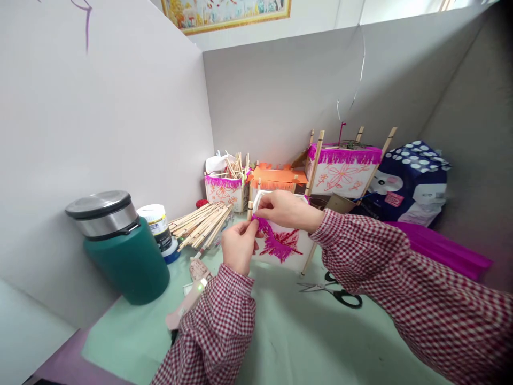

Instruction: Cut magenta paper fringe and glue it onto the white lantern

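My left hand (pixel 239 247) is closed in a pinch on a strip of magenta fringe (pixel 261 223) at the top edge of a small paper lantern (pixel 285 249). The lantern is a white box on wooden sticks with a magenta flower drawn on its side. From above, my right hand (pixel 285 209) presses on its upper edge, fingers curled and pinching the same fringe and rim. Both sleeves are red-and-white check. The lantern stands on the pale green mat (pixel 304 342) in front of me.
Black-handled scissors (pixel 334 291) lie just right of the lantern. A teal flask (pixel 120 246), a glue pot (pixel 159 227), a pink glue gun (pixel 190 297), loose sticks (pixel 202 222), other lanterns (pixel 344 168), magenta paper (pixel 441 248) and a dotted pack (pixel 412 182) ring the walled desk.
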Motion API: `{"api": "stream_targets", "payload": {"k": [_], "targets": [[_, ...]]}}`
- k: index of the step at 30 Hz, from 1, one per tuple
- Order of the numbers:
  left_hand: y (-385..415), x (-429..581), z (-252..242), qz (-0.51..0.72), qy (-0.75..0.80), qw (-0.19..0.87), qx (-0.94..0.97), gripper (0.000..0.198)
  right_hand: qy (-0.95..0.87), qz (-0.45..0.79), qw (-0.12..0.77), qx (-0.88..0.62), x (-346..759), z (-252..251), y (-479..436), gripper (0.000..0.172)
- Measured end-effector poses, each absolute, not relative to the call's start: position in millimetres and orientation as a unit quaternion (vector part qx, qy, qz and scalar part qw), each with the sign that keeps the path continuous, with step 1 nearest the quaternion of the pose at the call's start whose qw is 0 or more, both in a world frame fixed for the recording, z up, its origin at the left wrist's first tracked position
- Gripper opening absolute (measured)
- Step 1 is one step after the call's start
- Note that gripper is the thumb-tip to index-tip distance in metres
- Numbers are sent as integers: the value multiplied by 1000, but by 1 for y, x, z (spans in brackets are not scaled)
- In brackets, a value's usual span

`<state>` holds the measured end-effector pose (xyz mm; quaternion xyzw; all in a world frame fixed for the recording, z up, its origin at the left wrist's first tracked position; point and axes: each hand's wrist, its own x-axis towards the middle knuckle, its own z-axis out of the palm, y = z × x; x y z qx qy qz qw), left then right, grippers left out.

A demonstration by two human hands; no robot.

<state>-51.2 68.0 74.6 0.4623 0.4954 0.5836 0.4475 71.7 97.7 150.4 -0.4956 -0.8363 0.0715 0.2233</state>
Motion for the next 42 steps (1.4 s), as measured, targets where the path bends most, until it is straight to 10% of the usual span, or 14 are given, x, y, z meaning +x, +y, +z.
{"api": "stream_targets", "payload": {"k": [23,30,42], "targets": [[65,-54,66,567,495,445,485,31,-822,91,218,-518,62,152,110,7],[38,-54,69,611,522,153,576,23,-779,104,370,-496,89,164,54,19],[35,-44,99,522,463,73,713,15,-304,663,544,-415,92,22,14,28]]}}
